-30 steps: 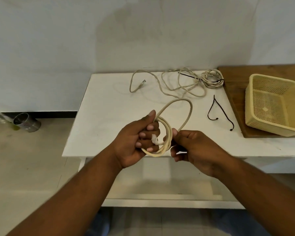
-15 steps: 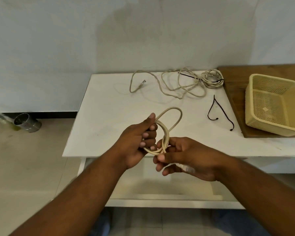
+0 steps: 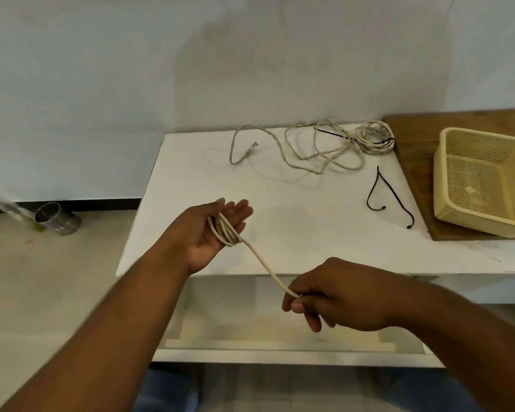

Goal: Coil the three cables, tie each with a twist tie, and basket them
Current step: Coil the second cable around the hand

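cable [image 3: 261,264] coils over flat left hand [image 3: 199,243], right hand [image 3: 341,298] pinching its tail.

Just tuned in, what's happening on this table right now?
A person is coiling a beige cable: loops sit across the open left hand, while the right hand pinches the free end, pulled straight. More beige cables lie loose at the table's back, a black twist tie waits nearby, and the yellow basket holds no cables.

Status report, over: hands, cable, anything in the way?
Left hand open, cable looped over its fingers. Right hand pinches the free end. Nothing in the way.
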